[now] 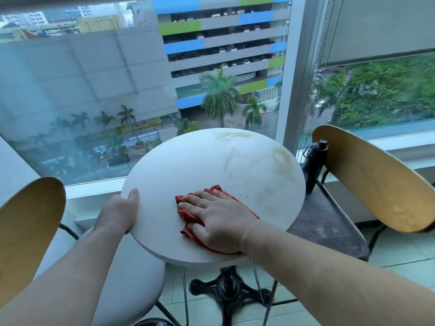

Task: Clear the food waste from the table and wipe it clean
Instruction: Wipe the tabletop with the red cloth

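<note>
A round white table (pixel 188 165) stands before a large window. Yellowish stains (pixel 280 158) mark its far and right parts. A red cloth (pixel 186 215) lies on the near side of the tabletop. My right hand (pixel 216 222) presses flat on the cloth, fingers spread toward the left. My left hand (pixel 120 211) grips the table's left edge, thumb on top and fingers under the rim. No food scraps show on the tabletop.
A wooden-backed chair (pixel 376 180) stands at the right with a dark seat (pixel 329 222); a black object (pixel 314 158) rests beside the table. Another wooden chair back (pixel 28 229) and a white round seat (pixel 131 290) are at the left. The table's black base (pixel 229 290) stands on a tiled floor.
</note>
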Available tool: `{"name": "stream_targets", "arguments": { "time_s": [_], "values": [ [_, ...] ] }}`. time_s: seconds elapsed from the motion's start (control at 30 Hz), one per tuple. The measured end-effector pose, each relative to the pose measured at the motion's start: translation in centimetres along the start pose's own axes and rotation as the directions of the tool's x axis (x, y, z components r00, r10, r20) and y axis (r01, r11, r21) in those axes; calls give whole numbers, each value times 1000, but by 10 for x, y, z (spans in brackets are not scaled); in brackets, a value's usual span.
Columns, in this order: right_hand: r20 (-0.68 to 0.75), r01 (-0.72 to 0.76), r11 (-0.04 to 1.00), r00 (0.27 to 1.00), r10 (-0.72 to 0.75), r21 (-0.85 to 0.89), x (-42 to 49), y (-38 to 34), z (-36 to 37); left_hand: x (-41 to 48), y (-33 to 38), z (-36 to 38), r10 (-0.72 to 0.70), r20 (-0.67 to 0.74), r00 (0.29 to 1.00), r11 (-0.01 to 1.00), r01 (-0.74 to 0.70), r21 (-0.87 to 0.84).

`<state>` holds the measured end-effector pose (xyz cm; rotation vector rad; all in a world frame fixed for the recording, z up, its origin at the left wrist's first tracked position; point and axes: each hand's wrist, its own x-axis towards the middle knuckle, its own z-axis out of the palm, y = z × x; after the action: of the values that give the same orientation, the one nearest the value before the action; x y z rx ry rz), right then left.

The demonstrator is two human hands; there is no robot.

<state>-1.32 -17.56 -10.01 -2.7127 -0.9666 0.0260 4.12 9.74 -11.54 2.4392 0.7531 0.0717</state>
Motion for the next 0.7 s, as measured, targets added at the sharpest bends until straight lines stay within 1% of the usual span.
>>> {"name": "stream_targets", "arguments": {
  "time_s": [0.13,0.43,0.57,0.7],
  "values": [
    [-3,19,1000,1000,-19,9,-10,15,-5,-6,4,-2,-16,7,1000,999,16,44],
    [10,109,994,994,-109,10,-24,64,-22,-5,4,0,-62,-48,997,994,66,82],
    [-4,121,993,993,-121,5,-27,87,-25,-8,6,0,-83,-69,994,991,90,101],
    [-39,129,991,991,-128,34,-29,93,-24,-15,12,3,-93,-132,987,984,111,140]
  ]
}}
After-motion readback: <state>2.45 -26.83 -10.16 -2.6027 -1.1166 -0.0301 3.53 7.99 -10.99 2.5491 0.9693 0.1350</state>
